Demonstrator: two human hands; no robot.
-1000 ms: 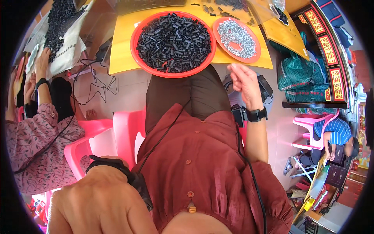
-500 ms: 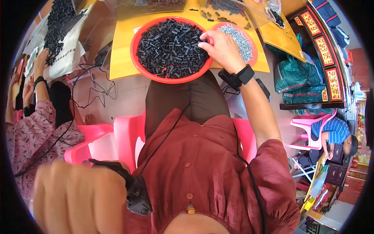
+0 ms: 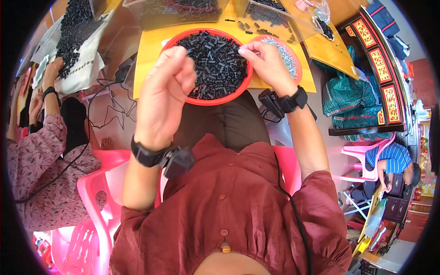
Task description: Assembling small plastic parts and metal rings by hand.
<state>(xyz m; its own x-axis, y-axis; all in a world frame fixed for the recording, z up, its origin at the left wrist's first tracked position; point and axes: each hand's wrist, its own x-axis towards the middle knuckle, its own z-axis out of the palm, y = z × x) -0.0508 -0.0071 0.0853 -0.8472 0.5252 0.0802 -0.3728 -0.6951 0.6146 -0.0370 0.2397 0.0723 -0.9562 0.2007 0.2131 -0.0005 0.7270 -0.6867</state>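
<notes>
A red basin (image 3: pixel 250 75) filled with small black plastic tube pieces (image 3: pixel 220 64) stands at the table edge before my lap. Over its left side is my left hand (image 3: pixel 162 94), raised, with the fingers curled in; anything inside them is hidden. My right hand (image 3: pixel 268 62) is at the basin's right rim, thumb and forefinger pinched together. Whatever is between those fingertips is too small to make out. Just behind the right hand sits a pinkish-red dish (image 3: pixel 297 68) holding many small silvery metal pieces (image 3: pixel 282 50), screw-like in shape.
Clear plastic bins (image 3: pixel 176 16) with black parts stand at the back of the yellow table (image 3: pixel 146 50). Loose black pieces (image 3: pixel 263 31) lie behind the dish. At left, a co-worker's hand (image 3: pixel 52 71) touches a heap of black parts (image 3: pixel 73 41). Pink chairs (image 3: pixel 98 192) stand nearby.
My left hand has swung from the lower left up to the basin's left side. My right hand stays pinched by the right rim, slightly shifted. The whole view has tilted a little.
</notes>
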